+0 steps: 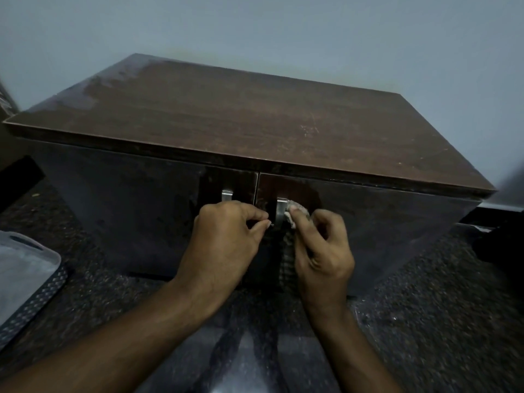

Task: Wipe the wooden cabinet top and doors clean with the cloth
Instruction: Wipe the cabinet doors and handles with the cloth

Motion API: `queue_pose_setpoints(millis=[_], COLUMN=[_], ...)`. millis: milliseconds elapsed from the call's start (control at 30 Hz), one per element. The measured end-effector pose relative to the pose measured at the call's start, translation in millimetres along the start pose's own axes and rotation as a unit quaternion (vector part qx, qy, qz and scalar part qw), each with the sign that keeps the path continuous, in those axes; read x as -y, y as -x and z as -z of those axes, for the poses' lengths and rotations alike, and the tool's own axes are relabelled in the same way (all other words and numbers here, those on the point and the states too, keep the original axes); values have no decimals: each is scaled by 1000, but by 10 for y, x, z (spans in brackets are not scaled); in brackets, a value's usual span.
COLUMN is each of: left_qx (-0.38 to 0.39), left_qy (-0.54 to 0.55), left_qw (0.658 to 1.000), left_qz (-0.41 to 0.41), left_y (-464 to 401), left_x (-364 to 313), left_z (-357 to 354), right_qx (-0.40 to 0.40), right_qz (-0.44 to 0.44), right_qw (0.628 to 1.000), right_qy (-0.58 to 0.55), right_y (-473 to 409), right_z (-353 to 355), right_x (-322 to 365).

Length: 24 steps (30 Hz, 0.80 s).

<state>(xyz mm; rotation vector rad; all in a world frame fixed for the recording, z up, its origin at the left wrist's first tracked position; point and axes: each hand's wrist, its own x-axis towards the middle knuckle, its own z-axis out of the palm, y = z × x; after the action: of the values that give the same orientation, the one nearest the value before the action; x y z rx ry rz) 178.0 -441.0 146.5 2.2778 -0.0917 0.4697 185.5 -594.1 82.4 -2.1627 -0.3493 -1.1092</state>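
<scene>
A low, dark brown wooden cabinet (249, 129) is seen from above, standing on a dark speckled floor (425, 307) against a pale grey wall (283, 24). Its two shiny dark doors (127, 199) are closed, and a small silver metal handle is fixed on each one, near the middle gap. The right handle (280, 212) is being rubbed with a small, crumpled pale cloth (296, 215), which is pinched tight in the curled fingers of the right hand (323, 256). The left hand (226, 239) is closed too, just left of that handle, with fingertips pinched together; what is held cannot be told. A grey plastic lid (22, 268) lies at the far left.
</scene>
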Motion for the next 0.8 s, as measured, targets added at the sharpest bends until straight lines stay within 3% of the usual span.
queue_pose_setpoints(millis=[133,300,433,633,800], left_qx=[3,8,10,15,9], left_qy=[2,9,4,-5,-7], left_qw=[1000,1000,1000,1000,1000], left_qz=[-5,-6,3,24,29], left_y=[4,-2,10,3,14], left_x=[-17,-8,12,27,40], left_z=[-24,-13,19,14,49], right_qx=[56,-19,6,-17,19], right_qz=[-23,-59,-70,-69,-179], right_qw=[998,996,997,997,983], right_qy=[-7,-60,-39,-13,-24], right_y=[117,-45,52,46,383], right_z=[-6,-42,-69,-60,-150], right_x=[-28,84,78,50,-4])
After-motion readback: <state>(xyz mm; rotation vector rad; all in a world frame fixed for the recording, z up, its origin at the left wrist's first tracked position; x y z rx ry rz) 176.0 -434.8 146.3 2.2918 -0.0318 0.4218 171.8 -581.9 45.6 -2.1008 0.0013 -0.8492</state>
